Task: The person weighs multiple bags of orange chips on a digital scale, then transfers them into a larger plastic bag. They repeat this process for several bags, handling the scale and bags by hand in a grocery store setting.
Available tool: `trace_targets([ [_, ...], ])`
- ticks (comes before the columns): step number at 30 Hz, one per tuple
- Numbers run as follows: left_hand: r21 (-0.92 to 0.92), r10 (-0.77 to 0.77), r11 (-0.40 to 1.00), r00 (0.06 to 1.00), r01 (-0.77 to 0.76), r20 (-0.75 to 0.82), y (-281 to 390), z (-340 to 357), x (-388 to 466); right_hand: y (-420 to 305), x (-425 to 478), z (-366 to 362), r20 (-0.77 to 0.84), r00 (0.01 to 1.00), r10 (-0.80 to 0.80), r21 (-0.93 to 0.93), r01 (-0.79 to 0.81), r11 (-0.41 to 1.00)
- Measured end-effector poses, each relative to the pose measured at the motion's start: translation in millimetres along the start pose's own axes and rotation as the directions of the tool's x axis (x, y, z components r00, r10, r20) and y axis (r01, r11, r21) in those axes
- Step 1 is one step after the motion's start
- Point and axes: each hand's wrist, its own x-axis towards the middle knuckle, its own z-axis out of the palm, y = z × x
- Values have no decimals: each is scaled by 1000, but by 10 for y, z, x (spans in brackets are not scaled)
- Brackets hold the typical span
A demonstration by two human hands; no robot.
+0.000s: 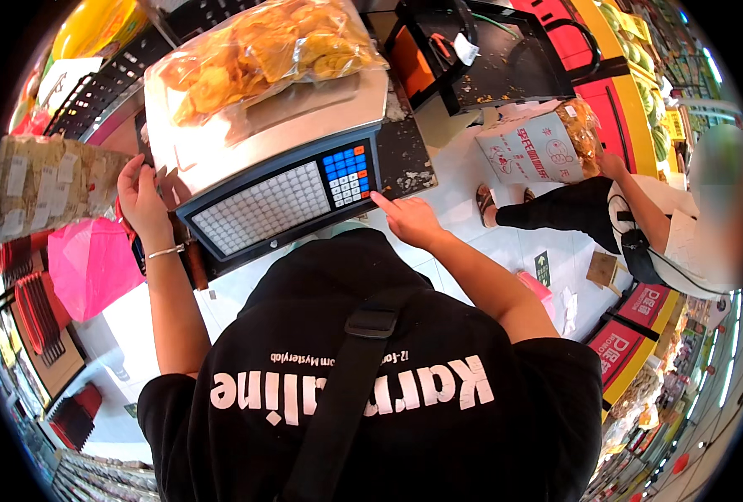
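A clear plastic bag of yellow-orange chips (pixel 271 53) lies on the metal pan (pixel 296 106) of an electronic weighing scale. The scale's keypad (pixel 261 204) faces me, with white keys at left and blue, orange and white ones at right. My right hand (pixel 409 216) has its index finger at the lower right corner of the keypad, on or just beside an orange key. My left hand (pixel 142 191) is at the scale's left edge, fingers a little bent and apart, holding nothing that shows. It is close to a roll of label-like stickers (pixel 51 182).
A black tray (pixel 503 56) with crumbs stands beyond the scale at right. Another person (pixel 660 219) at the right has a hand at a printed bag (pixel 528 147). A pink bag (pixel 92 270) hangs at left. Red shopping baskets (pixel 42 314) are stacked farther left.
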Motion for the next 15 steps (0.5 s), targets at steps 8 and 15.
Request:
trace_targets([
  [8,-64,19,998,999,-17,34,-168,-76,130,13,82,-89,79,997,23,15,-24,1000],
  [15,-54,23,998,997,-19,73,30,97,89,48,29,64,98,993,70,12,-72,997],
])
